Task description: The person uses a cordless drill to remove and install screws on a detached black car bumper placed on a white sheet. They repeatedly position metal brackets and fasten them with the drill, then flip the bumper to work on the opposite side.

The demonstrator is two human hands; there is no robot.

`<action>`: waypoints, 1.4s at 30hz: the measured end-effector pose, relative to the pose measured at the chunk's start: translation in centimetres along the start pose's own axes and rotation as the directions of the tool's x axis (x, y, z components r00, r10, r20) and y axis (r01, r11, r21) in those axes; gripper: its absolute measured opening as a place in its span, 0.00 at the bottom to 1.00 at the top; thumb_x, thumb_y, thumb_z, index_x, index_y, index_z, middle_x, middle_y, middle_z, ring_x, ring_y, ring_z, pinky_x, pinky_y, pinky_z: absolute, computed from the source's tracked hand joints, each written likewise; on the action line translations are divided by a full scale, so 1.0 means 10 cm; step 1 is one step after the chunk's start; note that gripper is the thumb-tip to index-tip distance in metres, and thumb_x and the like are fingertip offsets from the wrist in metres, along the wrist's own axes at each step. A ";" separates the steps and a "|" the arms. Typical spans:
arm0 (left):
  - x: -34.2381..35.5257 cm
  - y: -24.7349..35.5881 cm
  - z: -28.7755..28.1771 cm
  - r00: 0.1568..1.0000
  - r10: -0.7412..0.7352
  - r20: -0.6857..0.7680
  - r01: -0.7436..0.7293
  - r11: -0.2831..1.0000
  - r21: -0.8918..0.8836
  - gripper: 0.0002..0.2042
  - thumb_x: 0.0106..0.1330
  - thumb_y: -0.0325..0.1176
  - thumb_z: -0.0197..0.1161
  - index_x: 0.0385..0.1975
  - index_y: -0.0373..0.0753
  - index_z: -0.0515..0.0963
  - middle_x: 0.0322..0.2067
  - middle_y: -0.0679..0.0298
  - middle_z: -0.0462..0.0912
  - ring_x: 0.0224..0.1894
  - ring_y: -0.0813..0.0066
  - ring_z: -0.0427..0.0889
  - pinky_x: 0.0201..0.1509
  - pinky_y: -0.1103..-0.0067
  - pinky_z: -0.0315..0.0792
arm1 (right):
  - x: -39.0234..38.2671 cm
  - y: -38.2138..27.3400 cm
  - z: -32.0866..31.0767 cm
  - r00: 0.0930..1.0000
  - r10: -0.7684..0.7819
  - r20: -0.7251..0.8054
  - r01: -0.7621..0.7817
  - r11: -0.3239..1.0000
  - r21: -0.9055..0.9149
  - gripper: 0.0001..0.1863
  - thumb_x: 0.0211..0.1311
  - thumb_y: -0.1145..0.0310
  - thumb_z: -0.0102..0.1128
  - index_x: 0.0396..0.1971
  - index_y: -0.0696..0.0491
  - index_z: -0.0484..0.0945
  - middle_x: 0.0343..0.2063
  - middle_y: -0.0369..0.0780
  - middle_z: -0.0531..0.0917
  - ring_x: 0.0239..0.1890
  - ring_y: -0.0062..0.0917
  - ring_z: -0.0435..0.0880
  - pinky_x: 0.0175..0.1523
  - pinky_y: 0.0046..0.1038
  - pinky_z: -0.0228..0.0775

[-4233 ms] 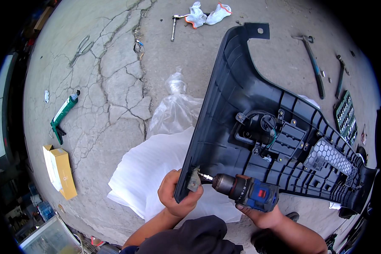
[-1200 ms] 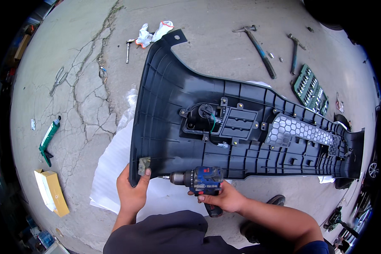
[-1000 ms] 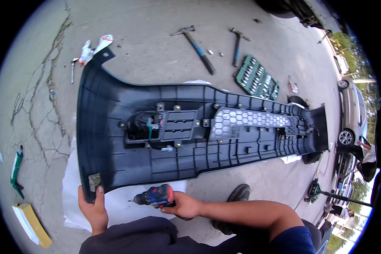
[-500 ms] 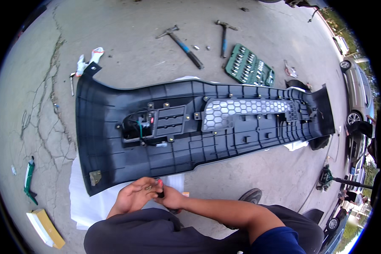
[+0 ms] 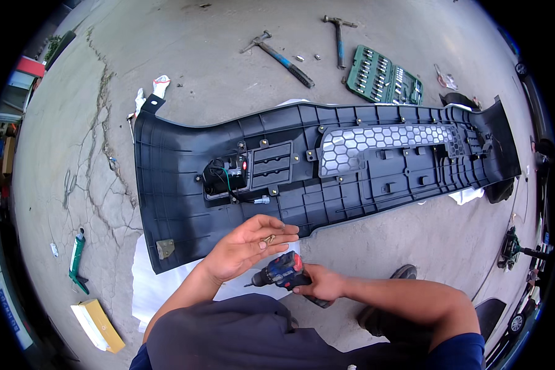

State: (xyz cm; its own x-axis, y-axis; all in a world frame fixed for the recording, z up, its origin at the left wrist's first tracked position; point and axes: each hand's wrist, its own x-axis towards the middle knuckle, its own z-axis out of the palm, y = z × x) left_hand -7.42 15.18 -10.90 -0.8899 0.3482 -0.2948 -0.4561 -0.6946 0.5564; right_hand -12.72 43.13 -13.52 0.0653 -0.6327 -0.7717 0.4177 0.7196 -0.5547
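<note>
My left hand [image 5: 240,246] is held over the near edge of a long black plastic bumper [image 5: 194,228], with a few small brass-coloured screws [image 5: 268,240] between its thumb and fingers. Just below it, my right hand [image 5: 324,282] grips a blue, black and red cordless drill [image 5: 282,271] by its handle, the bit pointing left. The bumper lies inner side up, showing its ribs and a honeycomb grille [image 5: 345,151]. Towards its left end sits a black lamp unit [image 5: 219,176] with wires and a loose connector [image 5: 262,200].
Beyond the bumper lie two blue-handled hammers [image 5: 287,61] [image 5: 340,46] and an open green socket set [image 5: 382,77]. White gloves [image 5: 159,86] rest past its left end. On the near left are a green tool [image 5: 77,262] and a cardboard box [image 5: 102,324]. White sheeting [image 5: 148,283] lies underneath.
My hands, close together before, have come apart. The left has moved up and right with the screws; the right has moved right, bringing the drill into plain sight. The view has shifted.
</note>
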 end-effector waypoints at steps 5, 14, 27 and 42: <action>0.11 -0.01 0.02 0.992 -0.101 -0.072 0.112 0.979 0.168 0.17 0.83 0.33 0.61 0.65 0.34 0.73 0.65 0.46 0.81 0.69 0.54 0.82 0.74 0.65 0.75 | -1.29 0.20 -0.82 0.998 0.038 -0.042 -0.042 0.993 -0.108 0.18 0.75 0.69 0.70 0.59 0.57 0.79 0.44 0.38 0.87 0.45 0.24 0.84 0.56 0.32 0.78; 0.26 0.67 0.75 0.934 -0.208 -0.289 0.333 0.797 0.504 0.10 0.86 0.29 0.54 0.54 0.31 0.79 0.41 0.54 0.87 0.38 0.65 0.92 0.42 0.73 0.85 | -3.57 1.04 -2.08 0.880 0.101 -0.463 -0.150 0.986 -0.071 0.14 0.73 0.66 0.72 0.52 0.57 0.83 0.35 0.37 0.89 0.34 0.19 0.84 0.42 0.26 0.77; 1.83 1.06 2.60 0.836 -0.130 -0.534 0.525 0.473 0.707 0.12 0.69 0.22 0.51 0.45 0.32 0.82 0.22 0.66 0.78 0.22 0.79 0.74 0.27 0.80 0.67 | -3.65 4.01 -3.23 0.277 0.280 -0.919 0.899 0.262 0.350 0.18 0.74 0.67 0.71 0.55 0.61 0.77 0.44 0.46 0.90 0.38 0.30 0.90 0.46 0.37 0.87; 2.91 0.78 3.97 0.761 -0.024 -0.648 0.646 -0.060 0.761 0.11 0.69 0.27 0.53 0.38 0.36 0.86 0.28 0.65 0.83 0.33 0.76 0.79 0.40 0.75 0.75 | -4.10 5.32 -4.04 0.289 0.520 -0.804 0.933 0.034 0.358 0.26 0.76 0.52 0.73 0.57 0.55 0.72 0.33 0.44 0.85 0.31 0.33 0.86 0.38 0.40 0.84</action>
State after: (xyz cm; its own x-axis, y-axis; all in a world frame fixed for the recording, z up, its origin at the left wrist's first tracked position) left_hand -37.26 44.88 15.67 -0.6591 -0.1268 -0.7413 -0.5564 0.7454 0.3672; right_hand -29.84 118.90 -23.93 -0.4927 0.4210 -0.7616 0.3994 -0.6681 -0.6277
